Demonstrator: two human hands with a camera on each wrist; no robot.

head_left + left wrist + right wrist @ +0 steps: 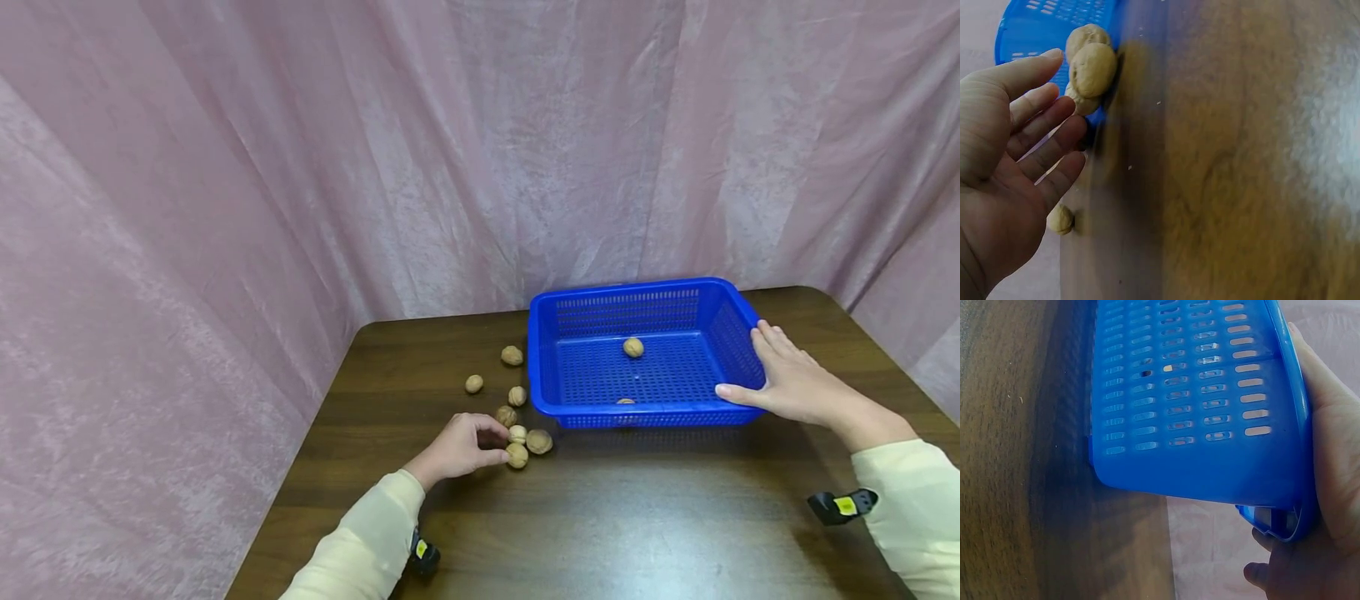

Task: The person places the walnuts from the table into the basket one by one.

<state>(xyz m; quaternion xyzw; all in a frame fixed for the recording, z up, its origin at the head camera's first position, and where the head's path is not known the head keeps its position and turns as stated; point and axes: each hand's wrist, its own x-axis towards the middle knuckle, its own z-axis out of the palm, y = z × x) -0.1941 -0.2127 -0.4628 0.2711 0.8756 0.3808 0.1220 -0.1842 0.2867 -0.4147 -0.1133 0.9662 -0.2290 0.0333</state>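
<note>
My left hand [461, 447] reaches low over the table at a loose cluster of walnuts, thumb and fingers apart. Its thumb tip is close beside the nearest walnut [517, 456]; contact is unclear. In the left wrist view, the fingers [1041, 128] are spread and loosely bent, with a walnut [1093, 70] just beyond them. A blue plastic basket [637, 410] stands to the right, one walnut [633, 347] on its floor and another partly hidden behind the front rim. My right hand [795, 383] holds the basket's front right corner, thumb on the front rim, fingers along the right side.
Several more walnuts lie left of the basket, among them a far one [512, 356] and a leftmost one [474, 384]. The brown wooden table [637, 517] ends at a pink curtain [450, 167] behind and on the left.
</note>
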